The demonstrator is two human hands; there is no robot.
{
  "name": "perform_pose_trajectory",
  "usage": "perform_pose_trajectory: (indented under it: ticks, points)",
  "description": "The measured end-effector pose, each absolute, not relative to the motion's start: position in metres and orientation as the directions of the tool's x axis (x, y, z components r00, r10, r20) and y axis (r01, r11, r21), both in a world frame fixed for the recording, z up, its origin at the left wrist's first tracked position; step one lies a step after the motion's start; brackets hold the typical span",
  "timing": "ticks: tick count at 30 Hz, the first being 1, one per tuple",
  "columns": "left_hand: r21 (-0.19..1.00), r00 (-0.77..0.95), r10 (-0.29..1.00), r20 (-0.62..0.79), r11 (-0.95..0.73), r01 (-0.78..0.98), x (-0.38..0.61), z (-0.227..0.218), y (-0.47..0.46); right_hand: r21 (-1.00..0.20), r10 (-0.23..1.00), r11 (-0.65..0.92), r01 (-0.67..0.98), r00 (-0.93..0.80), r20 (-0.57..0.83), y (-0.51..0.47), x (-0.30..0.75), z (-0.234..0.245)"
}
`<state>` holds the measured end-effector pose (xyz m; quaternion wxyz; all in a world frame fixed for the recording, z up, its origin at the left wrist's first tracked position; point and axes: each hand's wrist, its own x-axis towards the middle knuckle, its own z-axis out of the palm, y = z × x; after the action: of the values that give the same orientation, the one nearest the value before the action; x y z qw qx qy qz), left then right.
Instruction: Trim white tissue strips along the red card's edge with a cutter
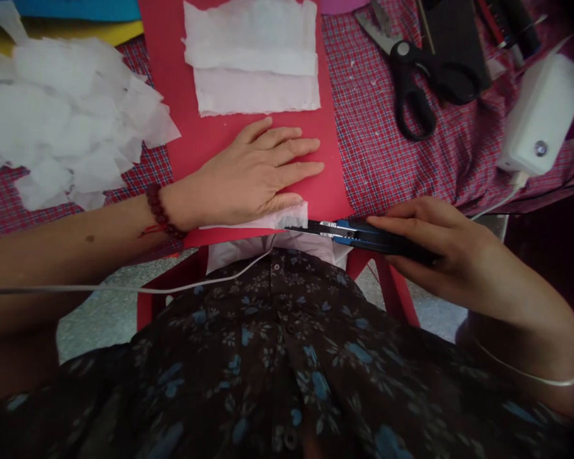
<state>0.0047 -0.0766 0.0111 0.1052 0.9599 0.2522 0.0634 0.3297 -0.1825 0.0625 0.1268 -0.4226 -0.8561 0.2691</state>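
Cutter [358,234] | right hand [454,255]: grip clenched around it | left hand [258,169]: grip released, flat on red sheet [328,191]

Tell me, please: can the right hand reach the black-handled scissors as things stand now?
Probably yes, though not to grasp them at once: the right hand is closed on the box cutter. The scissors lie ahead of it on the checked cloth, and nothing appears to stand between.

Dark floral shirt [263,357]; beaded bracelet [157,205]; silvery bangle [562,383].
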Motion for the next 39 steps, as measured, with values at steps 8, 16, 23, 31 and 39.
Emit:
perform_pose_trajectory:
  ticks: [8,16,23,31,39]
  points:
    - [0.263,0.863,0.503,0.046,-0.839,0.475,0.005,0.008,-0.075,-0.412,0.744,0.624,0.664,-0.666,0.054,-0.186,0.322,0.071]
    - [0.311,0.859,0.511,0.033,-0.822,0.477,0.005,0.006,-0.072,-0.253,0.711,0.681,0.687,-0.704,0.003,-0.187,0.315,0.099]
    - [0.326,0.861,0.504,0.062,-0.826,0.460,0.005,0.003,-0.073,-0.404,0.730,0.633,0.660,-0.683,0.028,-0.175,0.315,0.076]
    - [0.404,0.848,0.526,0.063,-0.791,0.460,0.003,0.009,-0.070,-0.553,0.824,0.467,0.690,-0.567,-0.012,-0.180,0.328,0.051]
    - [0.455,0.838,0.543,0.063,-0.762,0.460,0.001,0.012,-0.071,-0.579,0.824,0.461,0.673,-0.567,-0.003,-0.173,0.324,0.052]
